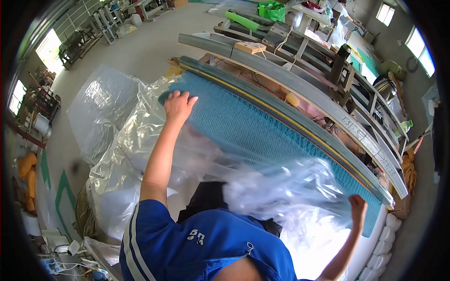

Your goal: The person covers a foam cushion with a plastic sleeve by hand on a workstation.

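A long teal ribbed textile (pixel 234 122) lies along the worktable, with a yellow-marked measuring strip (pixel 262 107) beside its far edge. My left hand (pixel 178 107) rests on the textile's left end, fingers spread. Clear plastic sheeting (pixel 126 145) hangs over the near left side and stretches across the textile's front. At the right, my right hand (pixel 358 206) is closed near the textile's right end, beside the bunched plastic (pixel 290 187). What its fingers hold is too small to make out.
Beyond the textile run a long grey metal rail (pixel 300 82) and metal frames. A wooden block (pixel 250 47), a green roll (pixel 241 21) and a green bag (pixel 271 11) sit there. White wrapped bundles (pixel 384 241) stand at the right. Another person (pixel 342 11) is at the far top right.
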The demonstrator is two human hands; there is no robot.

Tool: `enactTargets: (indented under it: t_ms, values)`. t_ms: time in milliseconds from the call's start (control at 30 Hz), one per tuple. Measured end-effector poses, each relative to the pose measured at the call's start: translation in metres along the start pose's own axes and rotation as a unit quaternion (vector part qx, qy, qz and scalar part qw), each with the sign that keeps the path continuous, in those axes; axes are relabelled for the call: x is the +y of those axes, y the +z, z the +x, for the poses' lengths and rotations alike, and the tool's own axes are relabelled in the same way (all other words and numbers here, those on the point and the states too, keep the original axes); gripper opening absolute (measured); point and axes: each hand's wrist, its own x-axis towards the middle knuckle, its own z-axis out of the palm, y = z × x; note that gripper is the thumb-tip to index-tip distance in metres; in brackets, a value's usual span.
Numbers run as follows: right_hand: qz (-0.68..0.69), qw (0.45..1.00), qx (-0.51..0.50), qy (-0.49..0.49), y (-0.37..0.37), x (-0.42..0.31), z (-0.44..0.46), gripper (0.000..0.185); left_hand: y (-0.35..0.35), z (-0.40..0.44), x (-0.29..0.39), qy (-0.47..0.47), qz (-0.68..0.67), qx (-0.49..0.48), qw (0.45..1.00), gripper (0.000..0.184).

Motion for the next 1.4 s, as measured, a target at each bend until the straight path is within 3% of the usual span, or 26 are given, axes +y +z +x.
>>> enactTargets:
  t_ms: [133, 233, 300, 367, 433, 533, 633, 767, 833, 900, 933, 967, 1000, 1067, 1133, 1200, 1267, 1333, 1400]
  values:
    - [-0.215, 0.975, 0.059, -0.018, -0.081, 0.127, -0.021, 0.009, -0.008, -0.002, 0.021, 0.044, -0.029, -0.021, 0.998, 0.036]
    - [-0.322, 0.943, 0.070, 0.038, -0.110, 0.156, -0.036, 0.010, 0.010, -0.002, 0.034, 0.090, -0.096, 0.046, 0.990, 0.045]
    - [-0.360, 0.928, 0.076, 0.054, -0.106, 0.172, -0.033, 0.010, 0.022, -0.004, 0.044, 0.063, -0.074, -0.007, 0.995, 0.051]
    - [-0.408, 0.902, 0.046, 0.129, -0.089, 0.173, -0.024, 0.011, 0.024, -0.002, 0.048, 0.030, -0.049, -0.048, 0.997, 0.056]
    - [-0.343, 0.914, 0.216, 0.019, -0.059, 0.197, -0.008, 0.012, 0.024, 0.002, 0.048, -0.009, -0.026, -0.079, 0.997, 0.058]
    - [-0.280, 0.955, 0.058, 0.078, -0.056, 0.191, 0.007, 0.017, 0.021, 0.007, 0.034, -0.044, -0.010, -0.086, 0.995, 0.059]
    - [-0.046, 0.999, -0.013, 0.013, -0.061, 0.211, 0.009, 0.018, 0.016, 0.005, 0.016, -0.047, 0.009, -0.068, 0.997, 0.057]
    - [0.111, 0.984, 0.006, 0.142, -0.071, 0.153, 0.003, 0.014, 0.027, 0.007, -0.006, 0.057, -0.025, -0.028, 0.998, 0.048]
    - [0.099, 0.981, 0.016, 0.163, -0.071, 0.123, 0.004, 0.013, 0.056, 0.012, -0.024, 0.121, -0.012, 0.050, 0.991, 0.044]
    - [0.139, 0.977, 0.021, 0.159, -0.066, 0.137, 0.007, 0.018, 0.061, 0.017, -0.025, 0.083, -0.104, 0.036, 0.990, 0.044]
    - [0.074, 0.986, 0.049, 0.140, -0.070, 0.127, 0.008, 0.019, 0.061, 0.019, -0.021, 0.095, -0.166, 0.040, 0.981, 0.041]
    - [0.133, 0.984, 0.081, 0.092, -0.066, 0.138, 0.009, 0.016, 0.047, 0.013, -0.007, 0.112, -0.176, 0.070, 0.975, 0.037]
    - [0.178, 0.974, 0.094, 0.103, -0.068, 0.129, 0.008, 0.015, 0.018, -0.001, 0.021, 0.078, -0.278, 0.018, 0.957, 0.035]
    - [0.232, 0.961, 0.103, 0.104, -0.064, 0.113, 0.010, 0.014, -0.028, -0.040, 0.067, 0.017, -0.524, -0.121, 0.843, 0.028]
    - [0.196, 0.973, 0.082, 0.093, -0.056, 0.107, 0.013, 0.017, -0.094, -0.089, 0.116, 0.074, -0.586, -0.302, 0.748, 0.019]
    - [0.151, 0.984, 0.058, 0.072, -0.049, 0.113, 0.013, 0.022, -0.095, -0.137, 0.132, 0.177, -0.636, -0.425, 0.619, 0.009]
    - [0.194, 0.977, 0.029, 0.085, -0.050, 0.112, 0.015, 0.024, -0.100, -0.165, 0.144, 0.214, -0.572, -0.553, 0.566, 0.008]
    - [0.271, 0.954, -0.008, 0.125, -0.057, 0.106, 0.014, 0.024, -0.096, -0.182, 0.153, 0.197, -0.466, -0.623, 0.597, 0.011]
    - [0.247, 0.960, -0.014, 0.130, -0.059, 0.090, 0.014, 0.026, -0.082, -0.194, 0.153, 0.219, -0.353, -0.641, 0.646, 0.018]
